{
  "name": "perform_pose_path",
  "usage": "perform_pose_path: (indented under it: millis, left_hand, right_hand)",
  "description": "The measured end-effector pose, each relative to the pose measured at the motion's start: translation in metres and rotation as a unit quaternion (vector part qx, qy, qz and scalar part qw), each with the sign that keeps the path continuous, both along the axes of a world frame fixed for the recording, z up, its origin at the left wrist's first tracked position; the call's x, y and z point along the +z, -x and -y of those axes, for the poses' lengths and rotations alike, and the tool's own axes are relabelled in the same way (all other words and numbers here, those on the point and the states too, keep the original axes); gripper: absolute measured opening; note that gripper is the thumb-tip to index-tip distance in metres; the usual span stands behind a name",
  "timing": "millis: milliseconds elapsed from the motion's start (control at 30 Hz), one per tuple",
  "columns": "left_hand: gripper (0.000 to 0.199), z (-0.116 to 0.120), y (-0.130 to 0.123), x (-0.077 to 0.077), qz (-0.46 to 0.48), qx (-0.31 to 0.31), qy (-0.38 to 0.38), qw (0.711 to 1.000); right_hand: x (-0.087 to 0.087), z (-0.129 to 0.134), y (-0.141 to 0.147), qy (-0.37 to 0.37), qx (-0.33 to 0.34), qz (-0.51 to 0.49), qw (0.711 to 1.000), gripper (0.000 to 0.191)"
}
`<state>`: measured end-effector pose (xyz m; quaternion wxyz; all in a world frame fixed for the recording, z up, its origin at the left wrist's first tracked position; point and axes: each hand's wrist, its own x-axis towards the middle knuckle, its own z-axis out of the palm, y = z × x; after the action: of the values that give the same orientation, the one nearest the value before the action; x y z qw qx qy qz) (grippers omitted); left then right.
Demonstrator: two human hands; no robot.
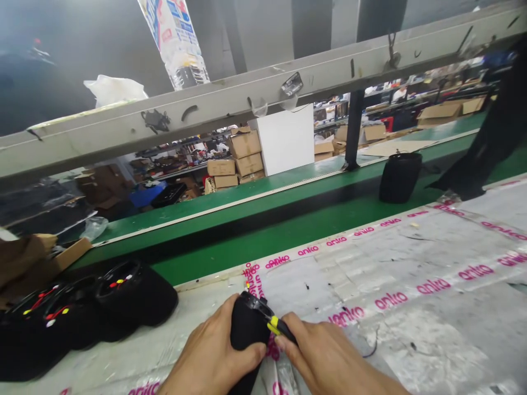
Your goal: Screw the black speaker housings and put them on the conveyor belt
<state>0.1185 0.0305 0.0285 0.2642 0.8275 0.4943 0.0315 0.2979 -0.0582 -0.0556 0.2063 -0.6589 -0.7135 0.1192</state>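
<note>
My left hand [218,351] grips a black cloth-covered cylinder [247,323], its thumb along the near side. A pair of pliers [278,326] with yellow and black handles is closed in my right hand [319,351]. Its metal jaws are at the cylinder's top rim; what they bite on, if anything, is too small to tell. To the left stand several similar black cylinders [142,299], with red, yellow and white bits showing in their open tops.
The worktop [296,285] is covered with film and pink-printed "anko" tape. Behind it runs a green conveyor belt [230,236] bearing another black cylinder [400,178]. A grey metal beam [230,101] crosses above, with a plastic bottle [177,44] on it. Cardboard boxes [245,151] stand beyond.
</note>
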Motion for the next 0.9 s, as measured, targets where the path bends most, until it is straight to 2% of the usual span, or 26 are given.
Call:
perform_pose_path:
  millis: [300,500,667,900]
  left_hand:
    - [0.057,0.009,-0.01,0.012,-0.025,0.011,-0.011,1.0]
    - [0.06,0.01,-0.017,0.011,-0.061,0.032,-0.032,0.997]
    - [0.06,0.003,-0.017,0.005,-0.066,0.019,-0.015,0.998]
    - [0.064,-0.003,-0.007,0.001,-0.07,0.023,-0.022,0.997]
  right_hand:
    - [-0.008,-0.001,0.004,-0.103,-0.009,0.073,0.992,0.008]
    - [-0.005,-0.003,0.003,-0.164,-0.025,0.149,0.975,0.012]
    - [-0.002,-0.005,0.004,-0.144,-0.025,0.182,0.972,0.017]
    - [0.014,-0.014,0.007,-0.061,0.003,0.199,0.978,0.013]
